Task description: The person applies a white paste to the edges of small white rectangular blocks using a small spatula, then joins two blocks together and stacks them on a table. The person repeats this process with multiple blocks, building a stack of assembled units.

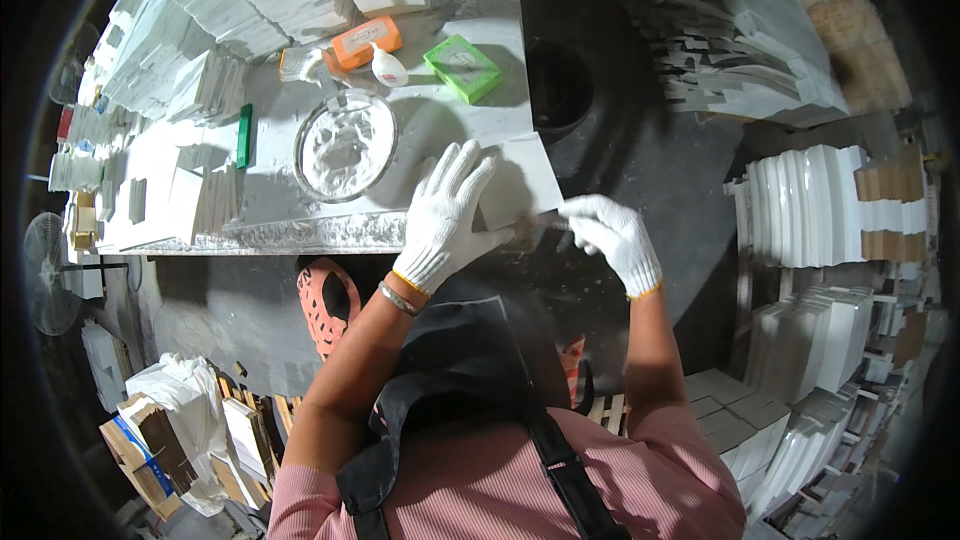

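Here's 1 white tile (525, 178) at the table's (415, 118) corner, between 2 hands: left hand (445, 215) nearer, fingers extended over its left side; right hand (612, 238) pinching a slim, blurred tool (548, 223) by its near right corner.

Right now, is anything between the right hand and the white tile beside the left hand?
Only a blurred slim object, which the right hand seems to hold near the right corner of the white tile; nothing else visible stands between.
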The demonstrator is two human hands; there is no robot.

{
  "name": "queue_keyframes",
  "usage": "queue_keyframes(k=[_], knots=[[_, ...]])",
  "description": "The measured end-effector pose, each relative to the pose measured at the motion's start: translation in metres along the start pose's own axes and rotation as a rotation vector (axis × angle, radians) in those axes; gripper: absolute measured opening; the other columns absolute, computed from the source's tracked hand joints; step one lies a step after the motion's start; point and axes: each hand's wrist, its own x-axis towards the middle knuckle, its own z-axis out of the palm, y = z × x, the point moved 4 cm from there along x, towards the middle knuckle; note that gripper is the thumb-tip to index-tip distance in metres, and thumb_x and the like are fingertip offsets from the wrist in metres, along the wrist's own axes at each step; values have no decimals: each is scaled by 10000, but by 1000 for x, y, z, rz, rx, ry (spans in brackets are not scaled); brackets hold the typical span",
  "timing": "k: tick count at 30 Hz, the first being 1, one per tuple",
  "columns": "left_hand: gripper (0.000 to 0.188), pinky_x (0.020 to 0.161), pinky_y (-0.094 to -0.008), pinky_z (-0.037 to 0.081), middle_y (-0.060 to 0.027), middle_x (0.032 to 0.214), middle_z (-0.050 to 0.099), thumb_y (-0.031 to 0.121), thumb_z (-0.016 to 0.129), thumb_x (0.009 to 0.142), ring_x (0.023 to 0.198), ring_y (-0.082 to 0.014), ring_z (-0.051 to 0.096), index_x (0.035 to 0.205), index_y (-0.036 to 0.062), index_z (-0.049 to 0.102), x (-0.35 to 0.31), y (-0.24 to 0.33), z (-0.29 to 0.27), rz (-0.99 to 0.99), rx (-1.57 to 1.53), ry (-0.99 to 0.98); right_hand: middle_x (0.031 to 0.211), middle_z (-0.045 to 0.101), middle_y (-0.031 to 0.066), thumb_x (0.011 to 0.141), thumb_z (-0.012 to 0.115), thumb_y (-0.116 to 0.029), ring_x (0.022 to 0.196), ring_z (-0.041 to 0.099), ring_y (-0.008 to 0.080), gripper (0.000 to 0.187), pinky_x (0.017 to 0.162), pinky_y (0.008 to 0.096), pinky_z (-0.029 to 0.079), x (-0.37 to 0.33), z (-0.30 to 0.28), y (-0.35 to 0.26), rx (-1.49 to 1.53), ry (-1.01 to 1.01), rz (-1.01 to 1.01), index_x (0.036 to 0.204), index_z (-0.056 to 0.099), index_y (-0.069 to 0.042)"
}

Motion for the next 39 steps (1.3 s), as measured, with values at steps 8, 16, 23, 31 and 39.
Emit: queue_keyframes(k=[8,16,23,31,39], knots=[[886,1165,-531,335,-198,1519,468,370,894,636,1440,-410,398,1397,64,557,-2,7,-7,24,5,35,850,718,67,991,601,-151,655,633,100,332,579,221,463,-34,-25,42,361,213,57,1292,649,-19],[558,993,-355,504,-149,1292,648,290,767,911,1157,-256,642,1347,-7,583,-17,34,-34,-311,-870,-141,1031,756,121,983,541,-83,793,678,127,480,635,220,489,-21,33,-33,417,156,-70,1458,524,-13],[315,826,-275,529,-55,985,734,242,692,987,907,-114,661,1165,-17,700,-22,33,-37,-378,-1161,-286,1385,631,177,940,591,24,1159,659,220,505,995,315,506,-28,75,-59,-82,32,-239,1442,535,11],[199,723,-379,540,-137,845,691,242,719,928,796,-275,695,980,50,727,-48,-12,-29,-250,-635,34,845,696,51,898,593,-46,718,630,79,513,639,224,529,-9,65,-101,85,88,-86,1409,583,-6],[262,725,-401,553,-57,953,725,329,802,781,846,-297,703,966,147,763,-54,-5,-47,-185,-264,-122,843,725,79,947,659,-135,639,622,122,309,617,301,522,111,159,-114,-629,-187,-525,1249,706,-89]])
